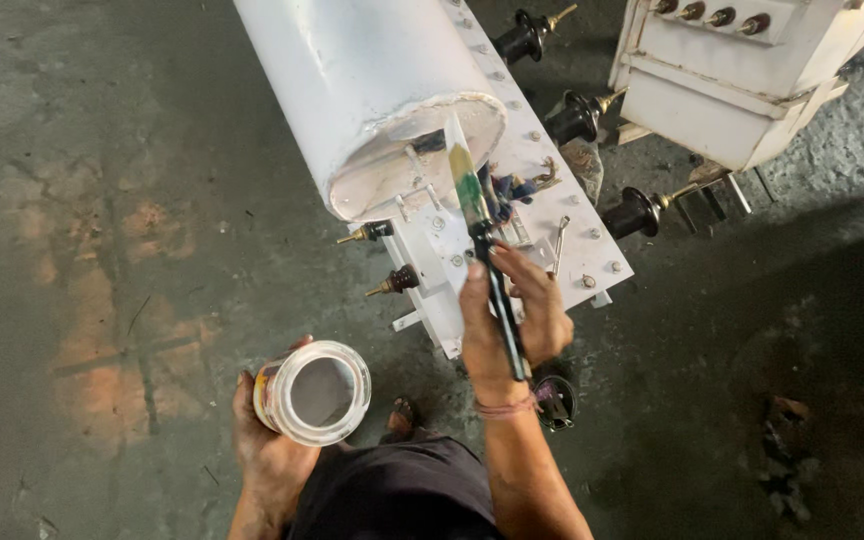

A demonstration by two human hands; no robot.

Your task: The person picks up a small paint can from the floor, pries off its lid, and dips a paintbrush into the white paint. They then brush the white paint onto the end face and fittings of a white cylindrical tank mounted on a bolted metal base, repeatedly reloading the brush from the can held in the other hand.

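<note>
The right hand (512,320) grips a brush (482,235) against the white tank (352,80), while the left hand (267,450) clasps a paint can (314,392).

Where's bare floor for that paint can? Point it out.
Bare floor lies left of the white cylinder and beyond the can in the left hand. Crowded: around the right hand with the brush, among the terminals.

Paintbrush (472,195) on white cylinder rim (422,150)
</note>
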